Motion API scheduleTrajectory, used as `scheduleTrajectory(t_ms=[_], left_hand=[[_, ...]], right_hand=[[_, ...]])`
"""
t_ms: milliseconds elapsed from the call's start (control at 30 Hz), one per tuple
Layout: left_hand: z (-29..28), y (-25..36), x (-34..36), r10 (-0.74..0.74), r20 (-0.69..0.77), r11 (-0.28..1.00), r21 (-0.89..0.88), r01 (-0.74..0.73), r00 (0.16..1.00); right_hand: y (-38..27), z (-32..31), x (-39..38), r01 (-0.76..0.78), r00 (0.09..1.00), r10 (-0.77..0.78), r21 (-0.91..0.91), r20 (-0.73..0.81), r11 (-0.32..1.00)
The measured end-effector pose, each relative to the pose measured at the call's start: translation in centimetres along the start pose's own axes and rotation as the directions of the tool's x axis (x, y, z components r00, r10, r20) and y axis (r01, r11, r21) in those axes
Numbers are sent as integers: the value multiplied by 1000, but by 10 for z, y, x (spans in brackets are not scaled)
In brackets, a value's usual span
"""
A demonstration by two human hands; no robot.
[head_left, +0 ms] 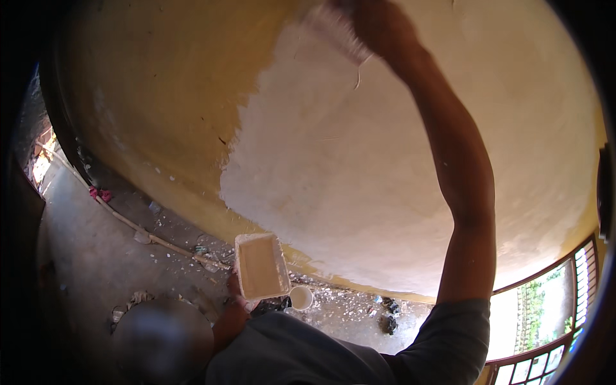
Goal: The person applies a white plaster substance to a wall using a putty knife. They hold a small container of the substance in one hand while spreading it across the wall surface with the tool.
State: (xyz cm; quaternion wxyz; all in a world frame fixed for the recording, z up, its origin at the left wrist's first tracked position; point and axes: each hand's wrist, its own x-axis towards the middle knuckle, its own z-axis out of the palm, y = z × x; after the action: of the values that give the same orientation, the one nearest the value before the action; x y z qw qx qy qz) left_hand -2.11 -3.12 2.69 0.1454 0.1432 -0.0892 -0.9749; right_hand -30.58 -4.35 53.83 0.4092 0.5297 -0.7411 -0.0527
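My right hand is raised high against the wall, closed on a wide, flat, whitish spreading tool. Motion smears the tool, so its exact kind is unclear. A thin strand hangs from its lower corner. Low at my left side, my left hand grips a rectangular white tub by its left edge, with part of the fingers hidden behind it. Pale, creamy material coats the tub's inside. A whitish coat covers the wall's middle and right, with a ragged border against the mustard-yellow surface at left.
A white bucket stands on the floor by the wall's foot, among white splatters and scraps. Along the left floor lies a long pole with a pink cloth at it. A barred window is at lower right.
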Motion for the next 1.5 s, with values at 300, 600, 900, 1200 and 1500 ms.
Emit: scheduleTrajectory(t_ms=[300, 600, 900, 1200, 1500], left_hand=[[15, 31, 4, -42, 80, 998, -52, 46, 996], [4, 36, 3, -2, 118, 998, 58, -5, 993], [8, 42, 10, -153, -43, 988, 0, 153, 987], [-14, 29, 27, -189, 15, 982, -3, 189, 982], [3, 39, 24, -127, 82, 988, -76, 134, 988]], right_hand=[[5, 29, -55, -42, 999, 42, 7, -6, 999], [-55, 28, -50, -27, 992, 33, -54, 118, 998], [-70, 31, -29, -60, 938, 33, 68, 346, 996], [35, -91, 19, -164, 958, 138, -85, -253, 983], [-75, 52, -134, 124, 955, -107, -44, 275, 991]])
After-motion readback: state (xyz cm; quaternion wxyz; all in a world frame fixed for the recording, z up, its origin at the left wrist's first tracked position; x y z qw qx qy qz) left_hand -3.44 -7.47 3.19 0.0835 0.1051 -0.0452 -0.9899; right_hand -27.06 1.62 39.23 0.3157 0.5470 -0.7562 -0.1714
